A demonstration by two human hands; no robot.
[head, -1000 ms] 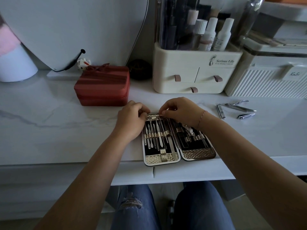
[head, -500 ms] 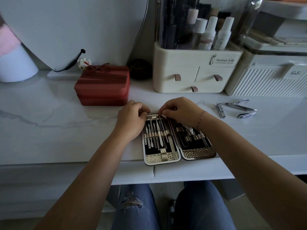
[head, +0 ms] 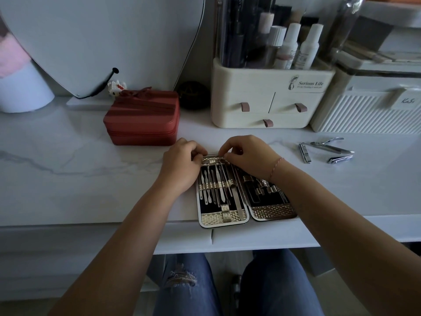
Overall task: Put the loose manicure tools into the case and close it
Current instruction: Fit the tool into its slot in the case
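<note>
On the counter [head: 68,156], near its front edge, the case [head: 271,212] lies open, left half filled. The left hand [head: 180,165] curls its grip on the far corner; the right hand [head: 250,156] pinches what seems a tool [head: 222,158] at the far strap. Three loose clippers [head: 337,149] lie well to the right, not yet packed, and the case is not yet closed.

Printed on the front of the cream drawer organiser [head: 250,87], upper right: "Serious Life", beside a small drawn figure [head: 292,82]; finer line beneath too small to read. Handwritten on the tag [head: 406,101] of the white ribbed box [head: 364,117]: "KaSi". Print on the bottles [head: 288,47] too blurred to make out.
</note>
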